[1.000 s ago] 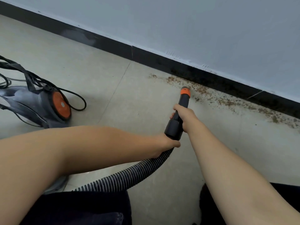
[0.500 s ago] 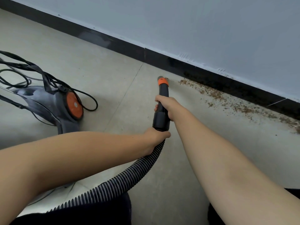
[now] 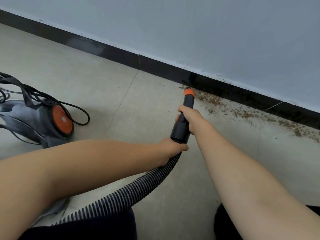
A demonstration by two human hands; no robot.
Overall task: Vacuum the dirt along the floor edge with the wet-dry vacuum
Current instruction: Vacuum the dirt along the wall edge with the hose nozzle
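Our right hand (image 3: 189,118) grips the black nozzle (image 3: 183,122); our left hand (image 3: 170,148) grips the ribbed hose (image 3: 121,194). The orange tip (image 3: 189,93) meets the dirt (image 3: 242,113). We can read no writing on the vacuum (image 3: 39,122).

One vacuum (image 3: 39,120) with one orange wheel (image 3: 62,120) showing; one ribbed hose (image 3: 131,189); one black nozzle (image 3: 184,121) with one orange tip (image 3: 189,92). Two hands: left hand (image 3: 170,148) and right hand (image 3: 191,116), both on the nozzle assembly. One tangle of black cord (image 3: 76,110), strands uncountable. One baseboard (image 3: 155,65); one strip of dirt (image 3: 242,112).
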